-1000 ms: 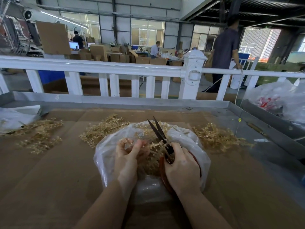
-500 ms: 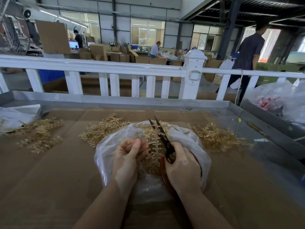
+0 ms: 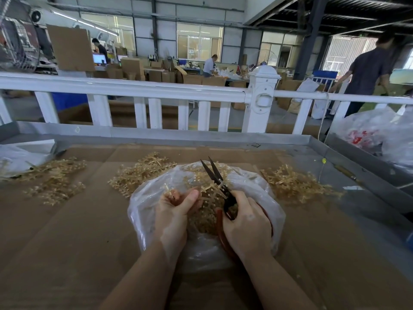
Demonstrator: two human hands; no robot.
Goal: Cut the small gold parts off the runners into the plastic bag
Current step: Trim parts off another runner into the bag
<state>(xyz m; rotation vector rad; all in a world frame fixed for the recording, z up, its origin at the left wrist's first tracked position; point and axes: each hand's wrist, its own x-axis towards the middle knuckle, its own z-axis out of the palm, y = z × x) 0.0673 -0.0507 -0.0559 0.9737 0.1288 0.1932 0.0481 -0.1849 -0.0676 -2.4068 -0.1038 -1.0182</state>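
Holding a gold runner over the open mouth of the plastic bag, I have my left hand curled round its near end, thumb up along the side, so that grip is grasping the runner. My right hand is closed round the red handles of the scissors; that grip is grasping the scissors. Their dark blades point away from me and stand parted in a narrow V, with the runner lying across them low down near the pivot. Whether an edge touches the gold stem I cannot tell.

The bag sits on the cardboard-covered worktop right in front of me, bunched up round both hands, and a heap of small gold parts lies inside it between my wrists. More runners lie in loose piles on the cardboard: one just behind the bag to the left, one to the right of it, and one well apart at the far left. Beyond the worktop's metal rim stands a white railing, and another white bag rests at the far right.
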